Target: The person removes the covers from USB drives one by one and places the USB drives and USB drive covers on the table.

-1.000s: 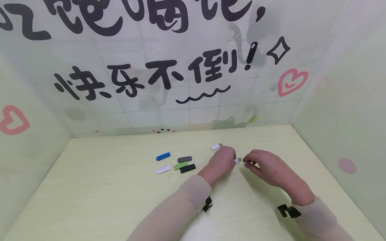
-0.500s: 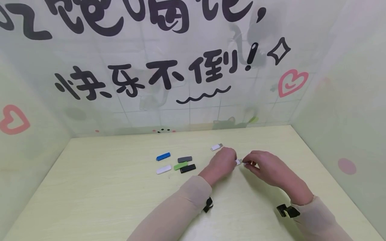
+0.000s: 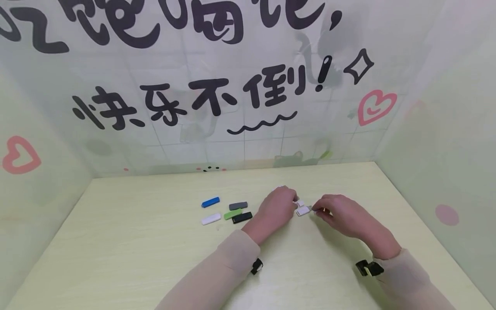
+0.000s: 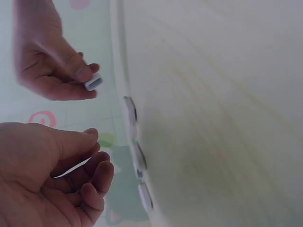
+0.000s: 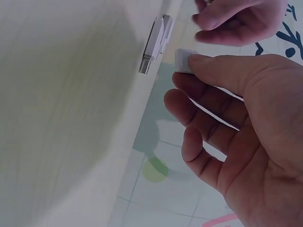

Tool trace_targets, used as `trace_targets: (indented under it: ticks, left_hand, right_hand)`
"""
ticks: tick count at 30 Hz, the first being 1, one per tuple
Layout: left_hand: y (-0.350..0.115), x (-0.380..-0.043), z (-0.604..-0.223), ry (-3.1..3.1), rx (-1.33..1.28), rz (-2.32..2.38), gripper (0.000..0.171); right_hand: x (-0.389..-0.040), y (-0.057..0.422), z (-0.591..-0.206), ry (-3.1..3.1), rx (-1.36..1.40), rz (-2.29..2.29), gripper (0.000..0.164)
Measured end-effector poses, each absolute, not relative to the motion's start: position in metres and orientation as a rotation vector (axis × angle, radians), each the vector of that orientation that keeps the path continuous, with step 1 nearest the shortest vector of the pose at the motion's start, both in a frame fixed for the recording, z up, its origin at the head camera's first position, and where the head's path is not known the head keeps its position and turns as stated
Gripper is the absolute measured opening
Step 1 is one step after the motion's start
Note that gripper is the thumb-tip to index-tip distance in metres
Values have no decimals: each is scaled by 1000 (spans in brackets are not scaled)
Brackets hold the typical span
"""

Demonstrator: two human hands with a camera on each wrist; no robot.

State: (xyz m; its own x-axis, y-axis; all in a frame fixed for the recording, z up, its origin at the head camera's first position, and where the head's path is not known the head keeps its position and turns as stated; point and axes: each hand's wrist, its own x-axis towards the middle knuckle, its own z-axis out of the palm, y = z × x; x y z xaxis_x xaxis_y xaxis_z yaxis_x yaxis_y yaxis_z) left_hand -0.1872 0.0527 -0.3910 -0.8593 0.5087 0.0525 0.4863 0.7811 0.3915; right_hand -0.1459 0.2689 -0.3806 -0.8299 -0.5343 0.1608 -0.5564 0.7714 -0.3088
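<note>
A white USB stick (image 3: 303, 211) with a metal plug lies on the table between my hands. Beside it is another small white piece (image 3: 300, 203); both also line up on the tabletop in the right wrist view. My left hand (image 3: 276, 209) hovers just left of them, fingers loosely bent with nothing between them, as the left wrist view shows. A further white stick (image 3: 277, 188) is mostly hidden behind that hand. Thumb and forefinger of my right hand (image 3: 342, 215) pinch a small white USB cap (image 5: 183, 60), its hollow end visible in the left wrist view (image 4: 93, 82).
Left of my hands lie a blue stick (image 3: 210, 202), a white one (image 3: 211, 218), a grey one (image 3: 238, 206), a green one (image 3: 233, 214) and a black one (image 3: 242, 217). Printed walls enclose the pale table (image 3: 135, 241) at the back and sides.
My left hand has let go of the white USB stick and moved a little left, leaving the stick on the table. The right hand stays nearly still with the cap.
</note>
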Motion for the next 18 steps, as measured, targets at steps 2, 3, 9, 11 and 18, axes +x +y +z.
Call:
trace_targets:
  ticks: [2,3,9,11,18]
  left_hand:
    - [44,-184,-389,2945,835,622,16]
    - [39,-182,-387,2957,839,630,15]
    - [8,-168,-376,3001,826,719,17]
    - [-3,-163,-374,3006,824,746,19]
    - [-40,-147,-371,3045,816,788,22]
  right_hand:
    - [-149,269,-383,-2902,903,551,13]
    - [-151,269,-384,-2905,909,556,14]
    - [-159,271,-392,-2961,901,591,13]
    - [-161,272,-394,-2987,886,633,13]
    - [-167,274,-400,-3021,861,723,11]
